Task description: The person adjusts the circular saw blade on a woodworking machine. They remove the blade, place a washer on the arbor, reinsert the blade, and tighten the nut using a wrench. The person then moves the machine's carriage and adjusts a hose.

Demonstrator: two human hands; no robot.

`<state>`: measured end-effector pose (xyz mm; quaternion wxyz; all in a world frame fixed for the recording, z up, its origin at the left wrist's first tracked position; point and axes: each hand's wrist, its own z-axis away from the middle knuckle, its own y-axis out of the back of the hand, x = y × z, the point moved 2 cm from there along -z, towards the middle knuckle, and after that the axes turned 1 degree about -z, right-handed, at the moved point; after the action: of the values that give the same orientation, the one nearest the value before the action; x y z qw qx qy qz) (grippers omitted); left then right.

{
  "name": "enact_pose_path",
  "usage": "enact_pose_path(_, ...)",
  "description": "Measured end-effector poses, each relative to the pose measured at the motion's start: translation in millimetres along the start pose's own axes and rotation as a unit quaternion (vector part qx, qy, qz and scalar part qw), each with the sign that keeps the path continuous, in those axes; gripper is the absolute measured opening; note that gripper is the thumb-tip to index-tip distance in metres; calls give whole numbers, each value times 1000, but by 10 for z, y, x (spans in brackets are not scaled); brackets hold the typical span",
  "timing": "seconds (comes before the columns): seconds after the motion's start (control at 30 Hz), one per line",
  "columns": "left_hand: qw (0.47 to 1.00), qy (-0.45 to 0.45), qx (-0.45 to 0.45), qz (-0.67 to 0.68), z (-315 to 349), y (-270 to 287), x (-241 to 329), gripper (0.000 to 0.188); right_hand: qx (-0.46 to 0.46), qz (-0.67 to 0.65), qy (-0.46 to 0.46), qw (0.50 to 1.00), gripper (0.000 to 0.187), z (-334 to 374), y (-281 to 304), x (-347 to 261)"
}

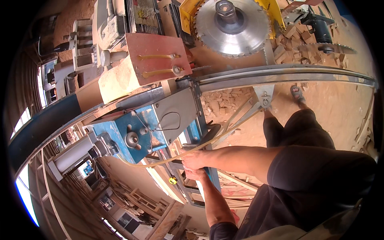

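Note:
Both hands are together at the side of a blue and grey machine, by its dark metal frame. My right hand is closed there, its arm stretched in from the right. Just below it, my left hand is closed too, close against the right one. What the fingers hold is hidden from this view. A yellowish hose sags across beside my right hand. A small yellow tape measure sits on the frame, left of my left hand.
A large bare circular saw blade stands beyond a curved metal rail. Another saw blade is at far right. A red slotted plate covers a wooden block. Wood offcuts litter the floor near my sandalled foot.

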<state>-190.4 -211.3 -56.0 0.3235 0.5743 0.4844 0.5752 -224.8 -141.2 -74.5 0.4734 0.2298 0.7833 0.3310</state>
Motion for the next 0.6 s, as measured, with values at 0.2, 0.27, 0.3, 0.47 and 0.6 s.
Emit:
enact_pose_path(0.2, 999, 17, -13, -38, 47, -64, -291, 60, 18, -14, -45, 999, 29, 54, 182, -66)
enact_pose_path(0.27, 1000, 18, -2, -15, 19, -109, -284, 59, 5, -14, -45, 999, 27, 48, 246, -13)
enact_pose_path(0.3, 1000, 13, -4, -11, 6, -132, -276, 58, -7, -13, -45, 999, 26, 38, 277, 19)
enact_pose_path(0.47, 1000, 21, 14, 5, 102, -76, -272, 50, 8, -19, -46, 999, 21, 89, 309, -44)
enact_pose_path(0.6, 999, 33, 22, 7, 198, -45, -177, 41, -75, -70, -31, 994, 21, 125, 301, -38)
